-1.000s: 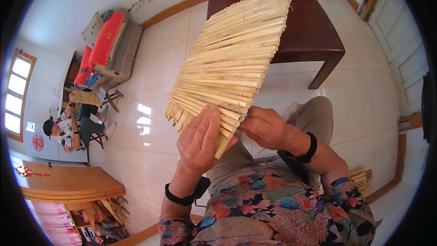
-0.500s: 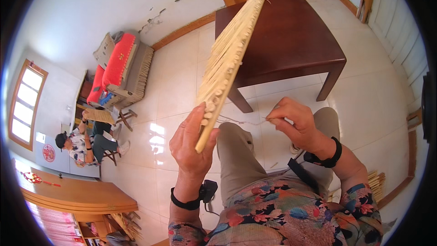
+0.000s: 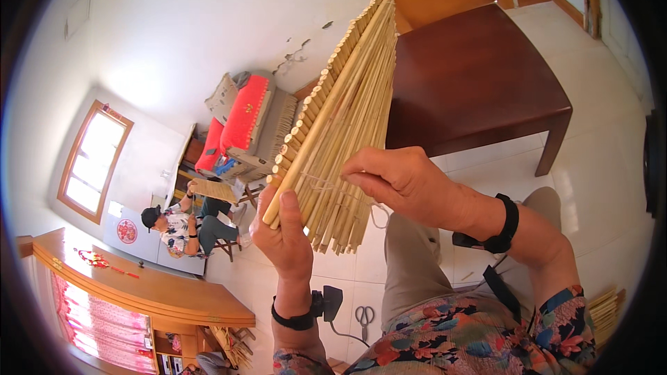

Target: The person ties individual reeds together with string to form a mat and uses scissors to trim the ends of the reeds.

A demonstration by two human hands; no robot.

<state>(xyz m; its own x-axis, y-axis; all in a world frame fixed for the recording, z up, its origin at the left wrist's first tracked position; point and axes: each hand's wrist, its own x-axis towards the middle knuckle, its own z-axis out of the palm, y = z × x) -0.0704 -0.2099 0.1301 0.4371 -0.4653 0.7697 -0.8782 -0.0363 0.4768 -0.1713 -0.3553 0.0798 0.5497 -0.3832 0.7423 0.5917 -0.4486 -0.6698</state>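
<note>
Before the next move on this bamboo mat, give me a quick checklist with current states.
1. Left hand grips the bamboo mat at its lower edge: ok.
2. Right hand pinches the string at the mat: ok.
3. String pulled tight: cannot tell.
4. Mat held off the dark table: ok.
5. Scissors on the floor, not in hand: not ok if cutting comes next.

Pale bamboo-stick mat [image 3: 345, 107], edge-on, tilted, held aloft
</note>
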